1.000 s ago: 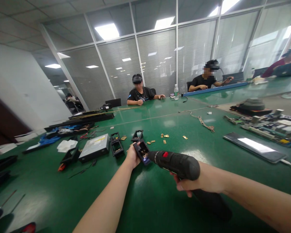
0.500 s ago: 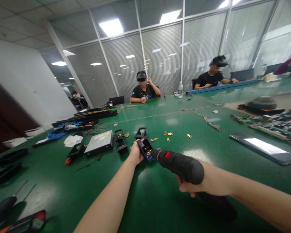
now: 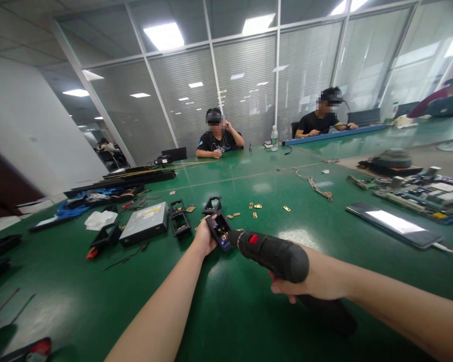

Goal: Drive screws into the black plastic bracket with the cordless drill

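My left hand grips a small black box-like frame by its left side, tilted up off the table. Brass-coloured parts show inside it. My right hand is wrapped round the handle of a black cordless screwdriver with a red switch. The tool's nose points into the frame's open side; its bit is hidden. Behind the frame lie several small brass plates. More black frames stand close by, one just beyond my left hand and a pair to its left.
A silver optical drive and white tissue lie to the left, with a screwdriver nearer. On the right are a phone, circuit boards and a cord. Co-workers sit across the green table.
The whole view has shifted, so things appear slightly further left. Both hands keep their hold on the black frame and the cordless screwdriver, whose positions against each other look the same.
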Demonstrator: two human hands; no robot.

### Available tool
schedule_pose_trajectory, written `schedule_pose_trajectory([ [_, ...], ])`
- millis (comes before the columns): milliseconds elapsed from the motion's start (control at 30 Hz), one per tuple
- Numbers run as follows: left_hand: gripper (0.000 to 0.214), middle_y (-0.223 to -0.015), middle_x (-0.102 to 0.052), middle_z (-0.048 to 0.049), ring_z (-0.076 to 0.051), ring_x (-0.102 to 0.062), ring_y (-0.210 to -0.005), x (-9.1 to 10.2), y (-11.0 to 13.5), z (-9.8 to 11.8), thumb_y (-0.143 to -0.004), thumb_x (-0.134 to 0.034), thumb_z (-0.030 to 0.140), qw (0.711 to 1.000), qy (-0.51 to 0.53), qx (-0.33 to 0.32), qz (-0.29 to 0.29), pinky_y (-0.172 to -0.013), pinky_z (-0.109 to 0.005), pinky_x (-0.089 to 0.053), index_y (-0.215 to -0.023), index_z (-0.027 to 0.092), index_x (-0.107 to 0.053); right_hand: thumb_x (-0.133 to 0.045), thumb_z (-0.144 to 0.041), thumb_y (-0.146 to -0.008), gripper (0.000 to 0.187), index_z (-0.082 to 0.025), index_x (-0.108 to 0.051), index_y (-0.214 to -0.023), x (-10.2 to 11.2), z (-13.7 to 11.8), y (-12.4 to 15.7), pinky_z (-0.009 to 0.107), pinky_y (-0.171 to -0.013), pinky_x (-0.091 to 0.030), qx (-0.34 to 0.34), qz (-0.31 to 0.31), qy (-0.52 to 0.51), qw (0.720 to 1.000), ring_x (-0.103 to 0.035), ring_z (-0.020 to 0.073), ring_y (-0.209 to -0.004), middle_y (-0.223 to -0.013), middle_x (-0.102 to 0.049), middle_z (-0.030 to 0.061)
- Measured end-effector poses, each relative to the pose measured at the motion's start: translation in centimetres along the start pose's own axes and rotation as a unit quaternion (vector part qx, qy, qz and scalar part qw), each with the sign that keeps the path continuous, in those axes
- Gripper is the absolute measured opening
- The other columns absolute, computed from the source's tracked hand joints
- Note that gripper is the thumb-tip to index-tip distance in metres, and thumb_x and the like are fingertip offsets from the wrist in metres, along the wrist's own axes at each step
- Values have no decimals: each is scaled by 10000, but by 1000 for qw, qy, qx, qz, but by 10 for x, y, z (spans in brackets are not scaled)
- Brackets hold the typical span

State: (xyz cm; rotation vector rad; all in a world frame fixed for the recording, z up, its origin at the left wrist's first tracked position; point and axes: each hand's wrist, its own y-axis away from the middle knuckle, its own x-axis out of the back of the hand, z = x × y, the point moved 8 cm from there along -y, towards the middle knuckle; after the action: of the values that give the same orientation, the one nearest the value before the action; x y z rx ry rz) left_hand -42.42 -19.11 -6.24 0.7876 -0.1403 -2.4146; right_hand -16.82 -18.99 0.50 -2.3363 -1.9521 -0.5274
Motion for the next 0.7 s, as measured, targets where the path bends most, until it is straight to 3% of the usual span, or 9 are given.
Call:
schedule_pose_trajectory([
  [300,186,-701,-689,-76,-214,-664,-610,-2,1,2,-847,-567,289,1000,-5,-8,-5,-625,-343,-549,-817,136,-669,-802,-261,-754,326,-159,-590,-980,3,2,0,225,-519,-526,-14,5,-17,1000,-681,140,-584,-843,-662,18],
  [567,200,-730,-704,-98,-238,-682,-640,-1,1,2,-856,-546,290,1000,-18,-4,4,-663,-374,-566,-821,131,-661,-812,-265,-772,261,-159,-597,-876,3,1,-1,245,-545,-538,-6,-6,-35,999,-680,152,-599,-770,-645,4],
  [633,193,-735,-708,-97,-239,-682,-638,-2,0,2,-850,-551,284,1000,-19,-3,2,-652,-373,-565,-836,130,-667,-823,-262,-772,302,-164,-618,-971,3,0,0,238,-534,-532,-5,-9,-50,999,-680,150,-596,-781,-646,-2],
  [700,184,-735,-708,-93,-237,-681,-634,-1,0,3,-842,-561,275,1000,-19,-9,5,-639,-367,-563,-852,130,-672,-855,-274,-758,512,-197,-592,-1190,3,-2,0,240,-513,-536,-4,-9,-75,997,-677,146,-585,-834,-643,-10],
])
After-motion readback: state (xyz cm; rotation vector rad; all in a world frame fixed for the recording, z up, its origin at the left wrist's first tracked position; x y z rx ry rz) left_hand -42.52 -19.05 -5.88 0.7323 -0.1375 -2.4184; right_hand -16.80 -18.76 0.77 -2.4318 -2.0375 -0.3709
